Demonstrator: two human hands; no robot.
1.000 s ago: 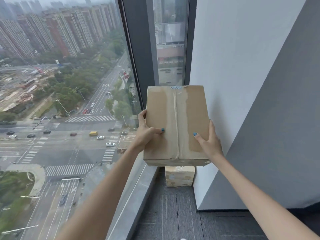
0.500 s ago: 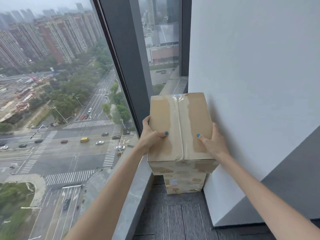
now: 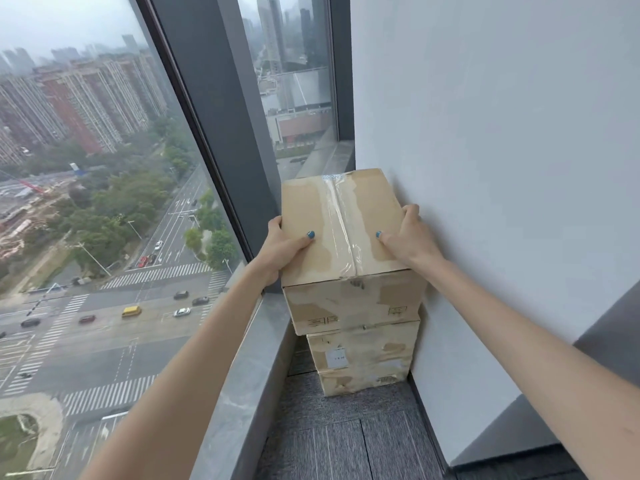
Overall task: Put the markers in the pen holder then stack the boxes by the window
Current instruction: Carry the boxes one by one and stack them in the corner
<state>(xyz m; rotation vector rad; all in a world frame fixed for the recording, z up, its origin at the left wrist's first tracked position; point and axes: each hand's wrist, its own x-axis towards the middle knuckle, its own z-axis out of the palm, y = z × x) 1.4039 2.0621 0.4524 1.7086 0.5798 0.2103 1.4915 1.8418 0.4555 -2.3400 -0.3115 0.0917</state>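
Gripping the top cardboard box (image 3: pixel 341 233) at centre frame, my left hand (image 3: pixel 282 249) clamps its left edge and my right hand (image 3: pixel 408 239) its right edge, thumbs flat on the taped lid. It sits on two smaller cardboard boxes (image 3: pixel 362 355) stacked on the grey carpet (image 3: pixel 346 441), between the window sill (image 3: pixel 242 368) at left and the white wall (image 3: pixel 485 168) at right, overhanging them toward the sill.
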